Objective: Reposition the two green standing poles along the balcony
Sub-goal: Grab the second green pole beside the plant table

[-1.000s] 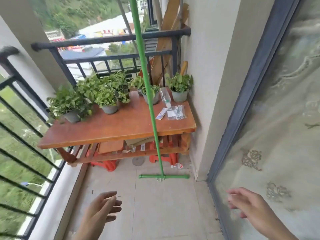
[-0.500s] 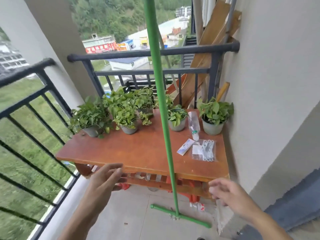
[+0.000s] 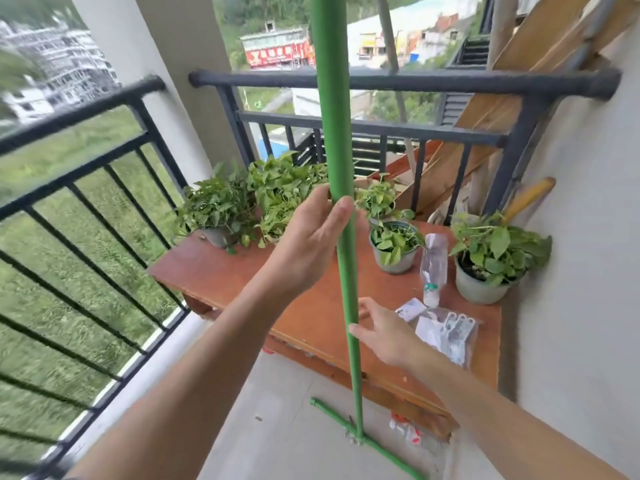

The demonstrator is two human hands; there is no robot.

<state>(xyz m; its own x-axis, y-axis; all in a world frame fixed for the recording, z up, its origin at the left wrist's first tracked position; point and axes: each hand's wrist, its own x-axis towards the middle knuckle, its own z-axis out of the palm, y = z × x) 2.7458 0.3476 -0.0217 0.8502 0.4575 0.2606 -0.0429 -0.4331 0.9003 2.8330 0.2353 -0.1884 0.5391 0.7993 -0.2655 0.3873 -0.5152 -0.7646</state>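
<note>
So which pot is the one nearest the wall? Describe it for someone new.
Find the wooden table against the railing. At its right end, beside the wall, stands a pale potted plant. It sits alone, right of the clear bottle, apart from the other pots.

Green standing pole (image 3: 341,188), slim painted tube, upright, green crossbar foot on the balcony floor, before the table

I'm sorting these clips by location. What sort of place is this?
Most likely a small upper-floor home balcony: a dark metal railing looks out over grass and rooftops below, and a reddish wooden table holds grey potted green plants beside the plain house wall.
</note>
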